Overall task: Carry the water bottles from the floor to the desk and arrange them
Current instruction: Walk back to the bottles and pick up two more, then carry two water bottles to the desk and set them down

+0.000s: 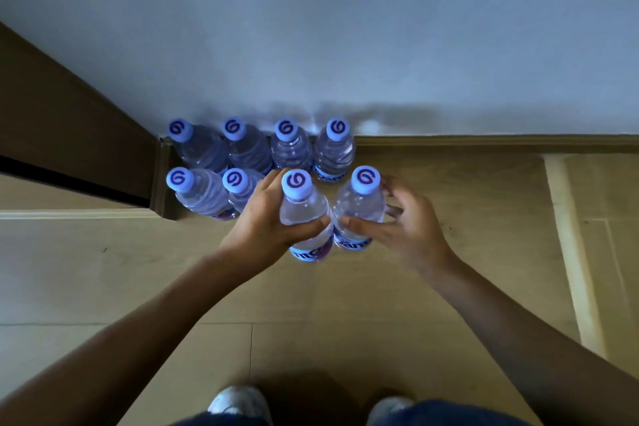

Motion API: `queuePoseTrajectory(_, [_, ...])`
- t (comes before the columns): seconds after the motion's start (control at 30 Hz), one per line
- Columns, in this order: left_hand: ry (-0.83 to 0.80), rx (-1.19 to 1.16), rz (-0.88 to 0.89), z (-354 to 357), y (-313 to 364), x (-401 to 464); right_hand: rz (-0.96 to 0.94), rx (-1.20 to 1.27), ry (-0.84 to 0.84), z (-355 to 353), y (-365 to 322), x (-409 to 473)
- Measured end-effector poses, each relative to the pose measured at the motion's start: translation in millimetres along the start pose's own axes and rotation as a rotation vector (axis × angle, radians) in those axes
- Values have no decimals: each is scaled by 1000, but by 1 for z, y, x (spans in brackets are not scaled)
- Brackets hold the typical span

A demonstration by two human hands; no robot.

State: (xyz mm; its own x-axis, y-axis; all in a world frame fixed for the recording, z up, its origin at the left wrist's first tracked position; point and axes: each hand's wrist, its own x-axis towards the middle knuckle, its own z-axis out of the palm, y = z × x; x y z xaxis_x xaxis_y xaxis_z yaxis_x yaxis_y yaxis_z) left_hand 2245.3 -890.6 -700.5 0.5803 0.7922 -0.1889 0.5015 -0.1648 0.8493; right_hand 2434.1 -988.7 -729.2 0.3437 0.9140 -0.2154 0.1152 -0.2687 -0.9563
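Smooth pale wooden plank floor point(432, 287) under a plain white wall point(345, 28). Eight clear ribbed plastic water bottles with round pale blue caps point(242, 149), upright in two rows on the floor. Left hand point(273, 218) clamped round one front bottle point(304, 214); right hand point(411, 225) spread loosely beside its neighbour point(359, 207), contact unclear.

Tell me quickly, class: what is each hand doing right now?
Left hand: grips a water bottle.
Right hand: fingers spread around the next bottle, thumb on it, not yet gripping.

Head view, steeply down, close
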Motion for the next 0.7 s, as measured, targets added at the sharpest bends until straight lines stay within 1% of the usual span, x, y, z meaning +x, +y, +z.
queuePoseTrajectory(0.07, [-12,4,19,-16,30,-2,-6,8,-14,-9,-31,-6])
queuePoseTrajectory(0.13, [-32,26,21,-37,69,-9,0,9,-26,-21,-77,-17])
queuePoseTrajectory(0.23, [-43,7,21,-79,138,-26,9,-5,-56,-39,-162,-38])
queuePoseTrajectory(0.33, [-27,-23,1,-129,216,-52,-15,-13,-88,-55,-262,-61])
queuePoseTrajectory(0.5, [42,-35,-24,-221,346,-104,-27,-38,-88,-66,-425,-96])
queuePoseTrajectory(0.7, [163,-57,-45,-321,481,-173,-164,-81,-122,-62,-599,-138])
